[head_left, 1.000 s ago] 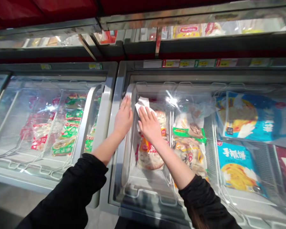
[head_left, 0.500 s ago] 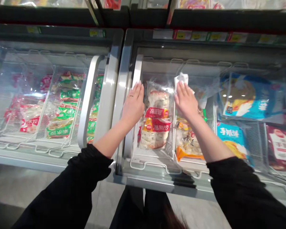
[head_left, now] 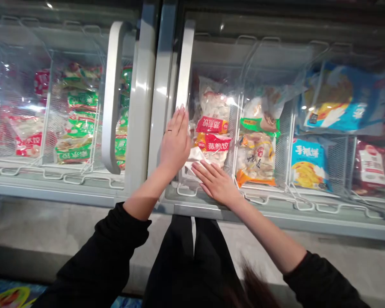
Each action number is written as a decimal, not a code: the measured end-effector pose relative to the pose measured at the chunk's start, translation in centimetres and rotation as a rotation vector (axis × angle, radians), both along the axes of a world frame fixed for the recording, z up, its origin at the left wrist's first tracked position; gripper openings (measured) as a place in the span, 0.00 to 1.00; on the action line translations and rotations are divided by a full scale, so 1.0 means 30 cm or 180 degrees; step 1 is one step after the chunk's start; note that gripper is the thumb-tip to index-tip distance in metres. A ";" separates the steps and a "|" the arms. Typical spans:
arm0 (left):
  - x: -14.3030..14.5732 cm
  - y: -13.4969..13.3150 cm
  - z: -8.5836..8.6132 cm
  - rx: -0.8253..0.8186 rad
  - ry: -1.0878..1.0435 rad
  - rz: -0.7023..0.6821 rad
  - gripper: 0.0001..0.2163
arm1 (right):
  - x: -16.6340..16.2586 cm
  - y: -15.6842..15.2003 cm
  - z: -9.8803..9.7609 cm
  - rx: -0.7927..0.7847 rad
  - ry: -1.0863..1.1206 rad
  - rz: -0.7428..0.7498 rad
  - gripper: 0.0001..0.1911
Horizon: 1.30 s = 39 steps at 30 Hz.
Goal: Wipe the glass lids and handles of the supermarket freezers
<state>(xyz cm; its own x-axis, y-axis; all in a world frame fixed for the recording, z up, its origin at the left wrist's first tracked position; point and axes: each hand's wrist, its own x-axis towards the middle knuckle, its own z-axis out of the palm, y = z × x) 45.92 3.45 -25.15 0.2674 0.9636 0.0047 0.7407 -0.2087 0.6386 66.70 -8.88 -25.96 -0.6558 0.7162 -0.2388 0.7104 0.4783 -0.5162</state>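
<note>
My left hand (head_left: pixel 176 143) rests with fingers stretched out at the lower end of the white handle (head_left: pixel 185 64) on the right-hand freezer lid. Under the spread fingers of my right hand (head_left: pixel 218 182) a crumpled white cloth (head_left: pixel 192 161) is pressed against the clear glass lid (head_left: pixel 263 55), near its front left corner. Whether the cloth is paper or fabric I cannot tell. Beneath the glass lie bags of dumplings (head_left: pixel 213 124) with red labels, partly covered by the cloth and hand. A bag of shaomai (head_left: pixel 256 158) sits in the neighbouring compartment.
Blue food bags (head_left: pixel 311 164) and a dark red pack (head_left: pixel 370 169) lie in wire baskets at right. A second freezer at left has its own curved white handle (head_left: pixel 112 98) and green bags (head_left: pixel 78 128). The freezer's front edge (head_left: pixel 276 216) runs before my legs.
My right hand has slid the cloth across the glass, toward me and to the left, close to my left hand. My left hand stays by the handle. The view has tilted down.
</note>
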 end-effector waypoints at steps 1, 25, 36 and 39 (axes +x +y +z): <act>0.001 0.000 -0.002 -0.0020 -0.0018 0.0008 0.29 | 0.061 -0.021 0.000 -0.0066 -0.0020 0.0045 0.32; 0.009 -0.080 -0.011 -0.0081 0.0173 0.0253 0.27 | -0.137 -0.233 0.018 -0.0137 -0.0216 -0.1819 0.38; 0.239 -0.493 0.029 -0.0165 0.0389 0.0346 0.32 | 0.602 -0.396 -0.020 0.0372 -0.1183 -0.2821 0.39; 0.269 -0.493 0.018 0.0008 0.0344 0.0300 0.31 | 0.474 -0.350 -0.025 0.0389 -0.1106 -0.2865 0.40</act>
